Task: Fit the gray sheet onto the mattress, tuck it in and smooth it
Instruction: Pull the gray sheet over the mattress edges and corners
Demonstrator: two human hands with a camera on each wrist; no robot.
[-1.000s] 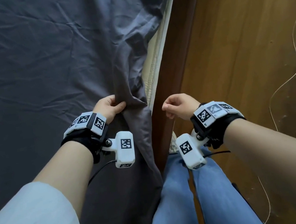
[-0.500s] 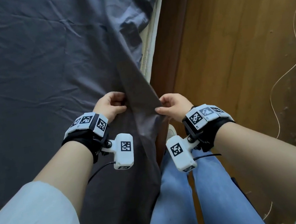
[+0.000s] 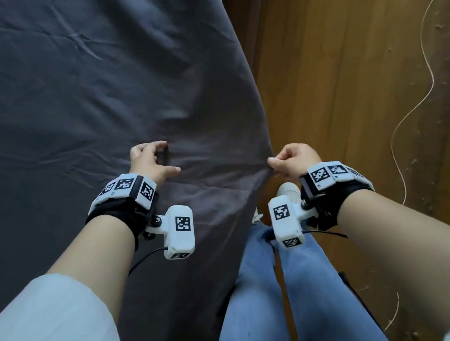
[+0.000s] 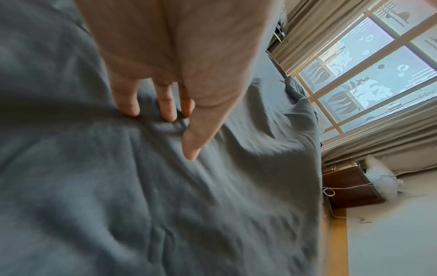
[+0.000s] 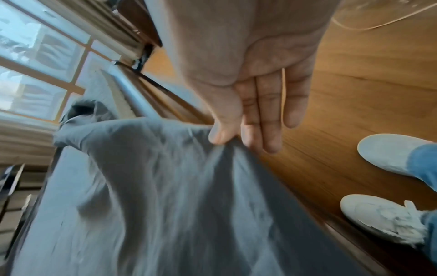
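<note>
The gray sheet (image 3: 60,108) is spread over the mattress, and its right edge hangs out past the bed's side. My right hand (image 3: 290,160) pinches that edge between thumb and forefinger (image 5: 220,134), the other fingers straight, and holds it taut over the floor. My left hand (image 3: 151,161) rests on the sheet (image 4: 212,186) a little to the left. Its fingertips (image 4: 167,114) press into a small wrinkle and the thumb stands apart. A bare strip of pale mattress (image 5: 115,93) shows far up the bed side.
The dark wooden bed frame (image 3: 252,33) runs along the right of the sheet, with wooden floor (image 3: 352,91) beyond it and a thin pale cord (image 3: 431,64) lying there. My jeans legs (image 3: 296,291) and white shoes (image 5: 383,220) stand against the bed. A nightstand (image 4: 350,184) and curtained window (image 4: 366,84) are at the far end.
My right hand, first an empty fist, took the sheet edge and drew it right over the bare mattress side. My left hand let go of the fold and now only presses on the cloth.
</note>
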